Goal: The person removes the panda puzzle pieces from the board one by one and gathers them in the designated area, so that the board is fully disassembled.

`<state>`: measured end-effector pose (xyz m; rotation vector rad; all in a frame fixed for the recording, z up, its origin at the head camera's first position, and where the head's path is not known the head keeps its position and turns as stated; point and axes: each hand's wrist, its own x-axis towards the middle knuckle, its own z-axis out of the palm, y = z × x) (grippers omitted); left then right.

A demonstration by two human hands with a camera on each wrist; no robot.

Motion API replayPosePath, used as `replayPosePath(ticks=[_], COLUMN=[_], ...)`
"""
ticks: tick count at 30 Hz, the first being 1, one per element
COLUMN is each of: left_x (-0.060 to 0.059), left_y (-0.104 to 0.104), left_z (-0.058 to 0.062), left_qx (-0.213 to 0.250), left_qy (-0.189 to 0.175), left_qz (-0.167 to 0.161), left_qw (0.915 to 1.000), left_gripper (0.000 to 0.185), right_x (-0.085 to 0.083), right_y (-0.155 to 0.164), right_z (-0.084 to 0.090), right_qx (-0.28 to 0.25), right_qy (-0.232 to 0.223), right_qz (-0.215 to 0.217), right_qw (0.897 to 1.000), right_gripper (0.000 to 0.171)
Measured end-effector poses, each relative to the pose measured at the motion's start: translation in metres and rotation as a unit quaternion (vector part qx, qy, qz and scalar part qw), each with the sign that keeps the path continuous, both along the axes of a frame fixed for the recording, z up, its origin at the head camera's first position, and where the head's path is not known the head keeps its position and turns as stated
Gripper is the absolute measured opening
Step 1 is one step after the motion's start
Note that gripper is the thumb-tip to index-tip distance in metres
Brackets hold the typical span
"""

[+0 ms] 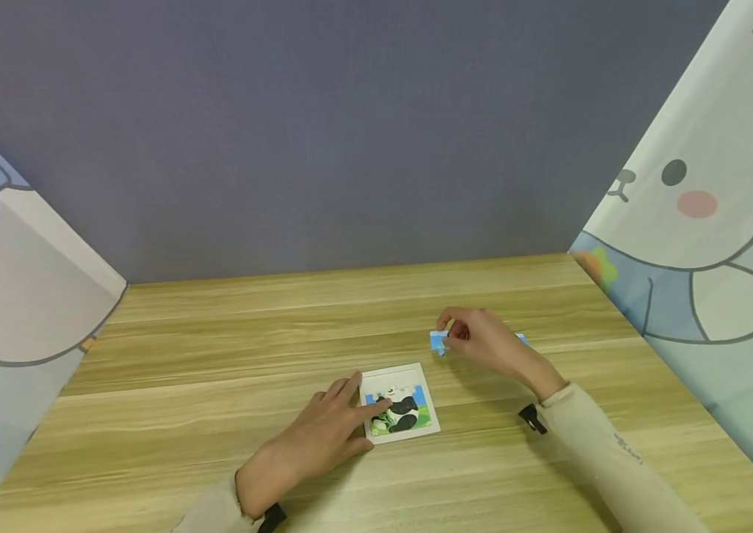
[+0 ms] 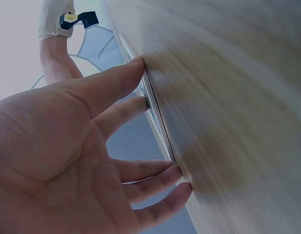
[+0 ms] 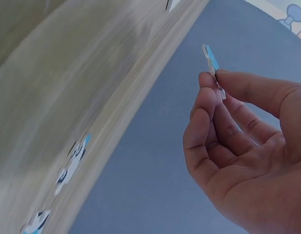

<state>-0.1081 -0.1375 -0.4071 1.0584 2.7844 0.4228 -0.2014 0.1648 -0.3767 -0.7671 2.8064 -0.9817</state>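
A white-framed panda jigsaw puzzle [image 1: 406,434] lies on the table, its upper part showing bare white backing. My left hand [image 1: 319,429] rests at its left side, index finger extended over the panda picture, thumb by the near left corner. In the left wrist view the fingertips [image 2: 140,66] touch along the thin edge of the frame. Up and to the right, my right hand [image 1: 483,340] pinches a blue and white jigsaw piece [image 1: 438,340] between thumb and fingers. The right wrist view shows this piece [image 3: 211,59] edge-on, held clear of the table.
Another blue jigsaw piece [image 1: 521,338] lies partly hidden behind the right wrist. Loose pieces [image 3: 72,165] on the table also appear in the right wrist view. A grey panel [image 1: 323,148] stands along the table's far edge, with cartoon-printed cloths [image 1: 696,296] at both sides.
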Motion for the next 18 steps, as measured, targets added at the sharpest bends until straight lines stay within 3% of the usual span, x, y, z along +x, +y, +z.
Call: replayPosePath(ticks=[9, 18], left_x=[-0.001, -0.001], left_y=[-0.001, -0.001], left_z=[-0.003, -0.004], left_qx=[0.003, 0.000], left_qy=[0.005, 0.011], left_qz=[0.000, -0.001], left_qw=[1.0000, 0.9999], left_gripper=[0.059, 0.059], right_x=[-0.016, -0.025], right_y=[0.018, 0.033], right_z=[-0.007, -0.016], right_qx=[-0.022, -0.006], right_qy=[-0.026, -0.044], right_qz=[0.005, -0.024], right_qw=[0.999, 0.999], right_gripper=[0.015, 0.014])
